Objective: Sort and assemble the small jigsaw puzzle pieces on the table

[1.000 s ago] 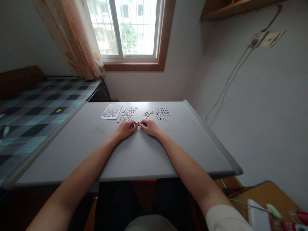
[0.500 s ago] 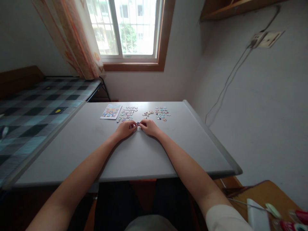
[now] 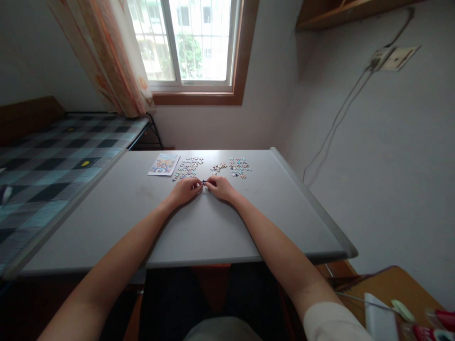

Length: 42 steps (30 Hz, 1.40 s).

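My left hand [image 3: 186, 191] and my right hand [image 3: 220, 187] meet near the middle of the white table [image 3: 213, 227]. Between their fingertips is a small dark blue puzzle piece [image 3: 204, 183], pinched from both sides. Just beyond my left hand lie loose puzzle pieces [image 3: 191, 164] in rough rows. A small heap of pieces [image 3: 218, 167] sits beyond my right hand, and another spread-out group [image 3: 240, 166] is to its right. The printed picture card [image 3: 164, 165] lies flat at the left of the pieces.
A bed with a checked cover [image 3: 81, 142] stands to the left of the table. At the lower right, a wooden stool or small table [image 3: 401, 284] holds a white object, a cable and red items. A window and wall are behind the table.
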Motion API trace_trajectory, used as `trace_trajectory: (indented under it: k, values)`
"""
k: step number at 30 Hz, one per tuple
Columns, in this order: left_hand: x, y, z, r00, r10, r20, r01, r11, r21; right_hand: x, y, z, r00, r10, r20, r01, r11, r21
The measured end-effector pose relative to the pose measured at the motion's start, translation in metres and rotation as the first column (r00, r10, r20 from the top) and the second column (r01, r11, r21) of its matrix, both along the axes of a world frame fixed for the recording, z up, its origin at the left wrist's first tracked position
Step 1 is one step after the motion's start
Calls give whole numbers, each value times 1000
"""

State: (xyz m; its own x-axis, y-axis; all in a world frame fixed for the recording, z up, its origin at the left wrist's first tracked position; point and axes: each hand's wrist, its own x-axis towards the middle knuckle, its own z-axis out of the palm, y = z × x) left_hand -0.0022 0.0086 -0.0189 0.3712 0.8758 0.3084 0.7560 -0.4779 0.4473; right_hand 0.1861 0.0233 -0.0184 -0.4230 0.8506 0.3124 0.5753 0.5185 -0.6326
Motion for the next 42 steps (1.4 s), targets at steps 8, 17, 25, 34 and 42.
trace_trajectory:
  k: [8, 17, 25, 34, 42]
  values:
    - [0, 0, -1, 1000, -4, -4, 4, 1000, 4, 0, -1, 1, 1000, -3, 3, 3, 1000, -6]
    - [1, -1, 2, 1000, 5, -14, -5, 1000, -2, 0, -1, 1, 1000, 2, 2, -2, 1000, -4]
    - [1, -1, 3, 1000, 2, -19, -2, 1000, -9, 0, -3, 3, 1000, -4, 10, 4, 1000, -14]
    - [1, -1, 3, 1000, 2, -15, -2, 1000, -2, 0, -3, 4, 1000, 2, -2, -2, 1000, -23]
    - [1, -1, 2, 1000, 0, -18, 0, 1000, -2, 0, -2, 3, 1000, 3, 7, -3, 1000, -15]
